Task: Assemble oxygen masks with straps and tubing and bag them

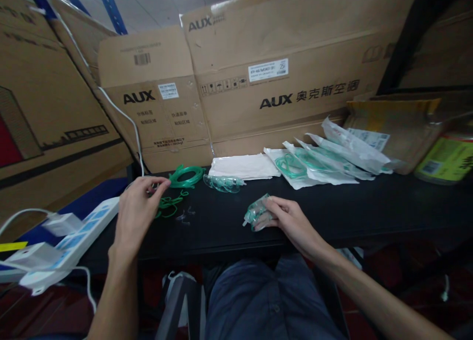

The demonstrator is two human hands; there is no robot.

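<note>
My right hand (pixel 286 216) grips a clear green oxygen mask (pixel 255 214) by its edge, just above the dark tabletop. My left hand (pixel 142 202) is closed in a pinch beside a coil of green tubing (pixel 187 177); what its fingertips hold, if anything, is too small to make out. Under those fingers lie green elastic straps (pixel 169 207), partly hidden by the hand. Small clear pieces (pixel 185 216) are scattered to their right. More clear green masks (pixel 224 183) rest nested together behind, at the middle of the table.
Flat white pouches (pixel 246 166) lie against the AUX cardboard (pixel 288 91). A row of sealed packets (pixel 325 157) with green tubing leans to the right, near a yellow-labelled container (pixel 449 155). On the left sits a power strip (pixel 79 239) with chargers and white cables.
</note>
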